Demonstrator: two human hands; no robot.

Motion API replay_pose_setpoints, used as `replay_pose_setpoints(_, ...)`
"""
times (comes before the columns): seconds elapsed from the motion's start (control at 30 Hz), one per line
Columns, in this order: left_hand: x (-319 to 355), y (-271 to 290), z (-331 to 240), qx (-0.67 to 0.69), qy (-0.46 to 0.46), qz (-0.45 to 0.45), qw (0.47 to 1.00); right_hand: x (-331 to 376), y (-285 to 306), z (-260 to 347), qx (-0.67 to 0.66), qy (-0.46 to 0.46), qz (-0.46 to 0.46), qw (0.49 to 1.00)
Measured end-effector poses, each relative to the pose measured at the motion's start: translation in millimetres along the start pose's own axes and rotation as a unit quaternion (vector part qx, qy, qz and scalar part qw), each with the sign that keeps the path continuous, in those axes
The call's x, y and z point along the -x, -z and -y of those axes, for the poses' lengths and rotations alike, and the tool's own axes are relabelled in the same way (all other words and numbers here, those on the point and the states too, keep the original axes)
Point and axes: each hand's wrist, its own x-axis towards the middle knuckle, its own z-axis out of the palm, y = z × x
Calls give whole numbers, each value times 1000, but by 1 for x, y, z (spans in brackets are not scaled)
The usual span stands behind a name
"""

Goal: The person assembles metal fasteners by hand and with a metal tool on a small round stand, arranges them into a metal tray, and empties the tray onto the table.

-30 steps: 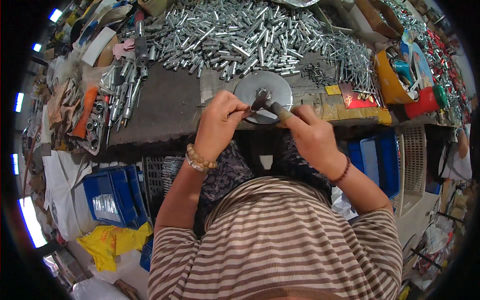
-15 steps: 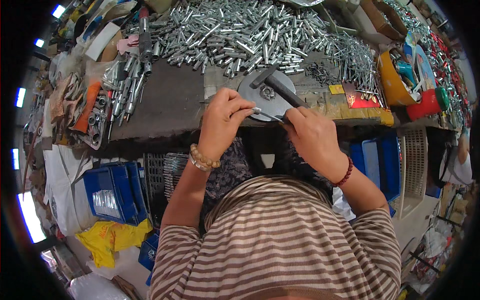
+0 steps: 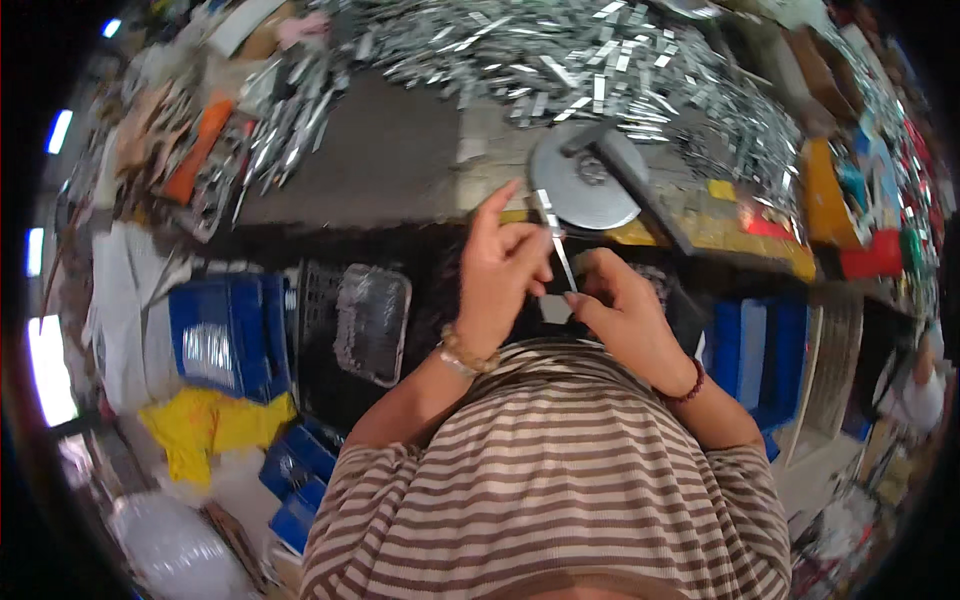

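A thin silver metal rod [image 3: 565,262] with a wider bright sleeve at its upper end is held upright and slightly tilted at the bench's front edge. My right hand [image 3: 632,322] pinches its lower end between thumb and fingers. Fingertips of my left hand [image 3: 500,265] close on it just below the sleeve, while the index finger sticks up and away; blur softens this contact. Beyond the rod, a round grey metal plate [image 3: 572,192] lies on the bench. A hammer [image 3: 640,190] rests across it, handle toward me, beside some small metal bits.
A wide heap of silver metal parts [image 3: 560,70] covers the back of the bench. Tools and an orange-handled item [image 3: 198,150] lie left. At right stand a yellow container [image 3: 825,190] and a red jar [image 3: 870,258]. Blue bins [image 3: 225,335] sit below the bench on both sides.
My view has shifted, and the bench now appears farther right. The rod has swung from nearly level to upright. My left index finger has lifted out of its pinch.
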Motion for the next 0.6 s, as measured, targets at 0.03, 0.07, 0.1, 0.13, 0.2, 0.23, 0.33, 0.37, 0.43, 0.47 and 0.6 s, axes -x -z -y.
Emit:
replay_pose_setpoints(0.03, 1, 0, 0, 21, -3, -2, 1000, 2, -3, 4, 15, 22, -5, 1000)
replay_pose_setpoints(0.07, 2, 1, -3, 16, 1, -7, 1000, 3, -6, 6, 16, 30, 24, 999)
replay_pose_setpoints(0.1, 3, 5, -2, 14, -15, -7, 1000, 3, -8, 8, 12, 28, 19, 999)
replay_pose_setpoints(0.13, 5, 8, -4, 31, -16, -21, 999, 3, -9, 7, 9, 24, 12, 1000)
replay_pose_setpoints(0.2, 9, 27, -1, 55, -41, -40, 997, -1, -10, -5, -61, 77, -10, 995)
replay_pose_setpoints(0.23, 14, 40, 2, 56, -46, -63, 995, -3, -2, 2, -49, 41, -1, 998)
replay_pose_setpoints(0.33, 32, 87, 12, -10, -3, -173, 985, -17, 8, 0, -81, 76, -74, 991)
replay_pose_setpoints(0.37, 37, 108, 25, -16, -2, -211, 977, -23, 13, -4, -66, 77, -79, 992)
replay_pose_setpoints(0.43, 48, 156, 60, -18, 20, -289, 957, -30, 19, -9, -54, 65, -83, 993)
replay_pose_setpoints(0.47, 54, 181, 79, -13, 40, -326, 944, -31, 18, -7, -54, 65, -80, 993)
replay_pose_setpoints(0.6, 77, 290, 172, -11, 101, -450, 887, -35, 14, -7, -64, 49, -90, 993)
